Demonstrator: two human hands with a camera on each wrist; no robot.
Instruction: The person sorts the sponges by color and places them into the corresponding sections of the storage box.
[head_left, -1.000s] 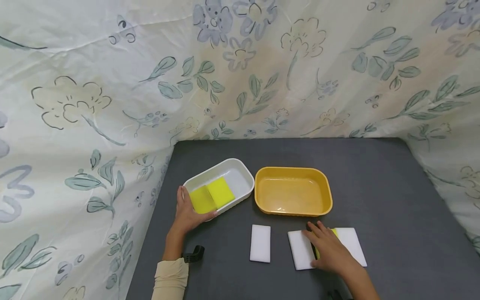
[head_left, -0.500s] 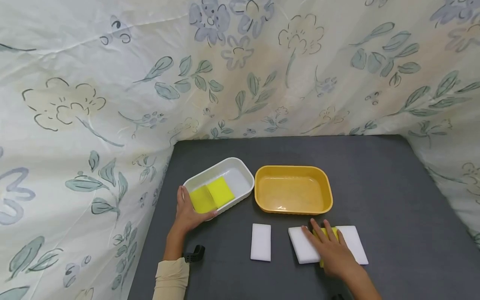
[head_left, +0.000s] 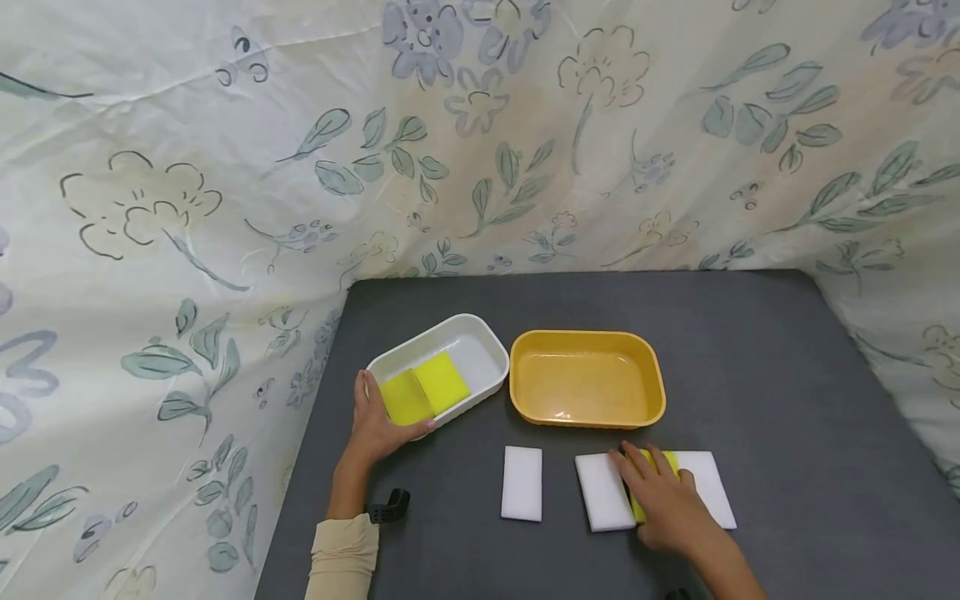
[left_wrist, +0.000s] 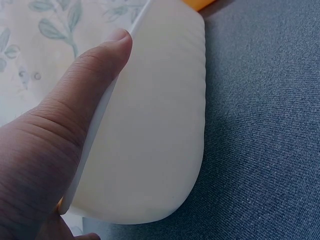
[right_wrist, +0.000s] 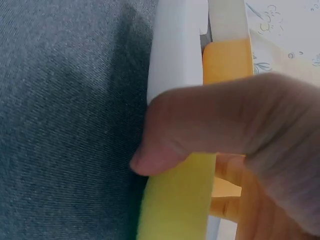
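My left hand (head_left: 378, 427) grips the near left end of a white plastic tray (head_left: 487, 337), its thumb (left_wrist: 100, 65) over the rim. Two yellow sponges (head_left: 441, 382) lie side by side in that tray. On the right, my right hand (head_left: 667, 504) holds a yellow sponge (head_left: 637, 508) with a dark green underside, the thumb (right_wrist: 165, 135) bent down along its near edge and the fingers over its top. A white foam block (head_left: 606, 493) adjoins this sponge on the left and another white block (head_left: 708, 487) on the right; the hand hides much of the sponge.
A yellow-orange tray (head_left: 588, 379) stands beside the white tray's right end. Another white block (head_left: 522, 483) lies alone in front of the trays. Floral cloth (head_left: 480, 150) hangs behind and at both sides of the dark grey table (head_left: 765, 358).
My right hand's fingers were spread over the yellow sponge half a second ago and now bend closer round it. The left white block shifted slightly. My left hand stays on the tray.
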